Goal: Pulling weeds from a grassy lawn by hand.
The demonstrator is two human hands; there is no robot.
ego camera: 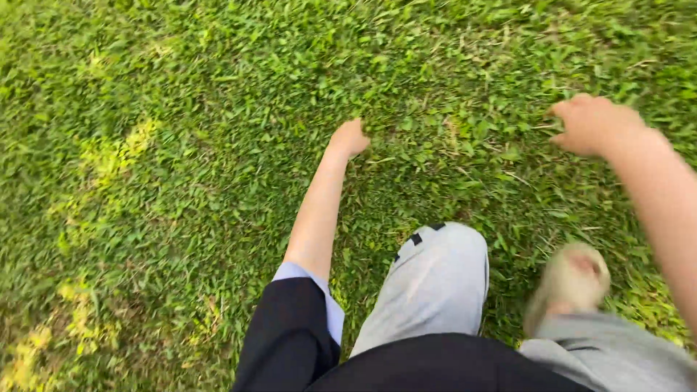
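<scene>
Left hand [350, 138] down on grass [181, 145], right hand [592, 123] curled

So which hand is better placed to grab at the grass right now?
Probably the left hand: it reaches down against the grass. The right hand, blurred, seems higher above it.

**Count on the grass: two hands, two legs, one shoe**

Two bare hands show: the left hand [350, 138] just above centre at about 12 o'clock, and the right hand [592, 123] toward 2 o'clock. Each comes with one bare forearm, two in all. One dark sleeve [287, 337] with one pale blue cuff [319, 290] sits at 6 o'clock. Two grey trouser legs appear, one [435, 283] near centre-bottom, one [610, 356] at 5 o'clock. One blurred tan shoe [570, 283] lies at 4 o'clock. One stretch of lawn [145, 181] fills everything, with several yellowish patches toward 9 and 7 o'clock, too blurred to count exactly.
</scene>
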